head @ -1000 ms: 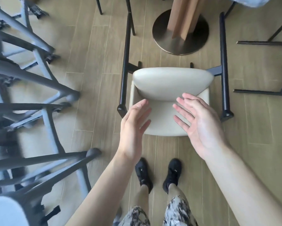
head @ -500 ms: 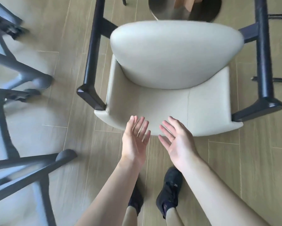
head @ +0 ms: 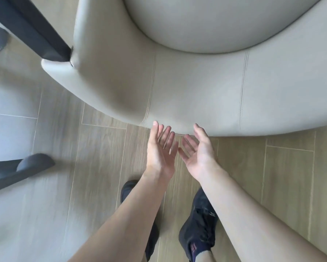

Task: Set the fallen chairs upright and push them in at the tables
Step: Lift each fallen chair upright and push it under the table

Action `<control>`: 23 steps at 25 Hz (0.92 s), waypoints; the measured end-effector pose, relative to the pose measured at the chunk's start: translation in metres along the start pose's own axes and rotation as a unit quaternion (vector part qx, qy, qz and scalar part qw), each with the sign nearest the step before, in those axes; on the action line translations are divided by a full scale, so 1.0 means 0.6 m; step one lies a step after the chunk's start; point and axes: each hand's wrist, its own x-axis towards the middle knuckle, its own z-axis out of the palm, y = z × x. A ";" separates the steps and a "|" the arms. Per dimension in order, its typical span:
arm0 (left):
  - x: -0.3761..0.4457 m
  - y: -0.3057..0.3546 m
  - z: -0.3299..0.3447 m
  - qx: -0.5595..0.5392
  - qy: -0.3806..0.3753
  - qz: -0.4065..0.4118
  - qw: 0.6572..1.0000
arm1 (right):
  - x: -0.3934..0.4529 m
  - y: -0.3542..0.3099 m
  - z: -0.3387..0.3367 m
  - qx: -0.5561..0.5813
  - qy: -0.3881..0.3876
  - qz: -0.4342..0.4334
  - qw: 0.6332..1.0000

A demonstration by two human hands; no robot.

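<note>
**Both hands held open at the rim of the fallen chair**

The cream, leather-padded chair with dark legs [head: 196, 87] is seen lying on the wood-plank floor [head: 83, 167], filling the upper part of the view. Both forearms are stretched forward and down. The left hand [head: 160, 150] and the right hand [head: 197, 150] are turned palm to palm, close together, at the chair's lower rim. The fingers [head: 166, 135] are straight and released; nothing is grasped. Black shoes [head: 198, 227] are seen below.
</note>
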 end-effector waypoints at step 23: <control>0.293 -0.065 -0.042 0.042 0.017 0.075 0.996 | 0.270 0.031 -0.044 0.141 0.060 -0.074 0.985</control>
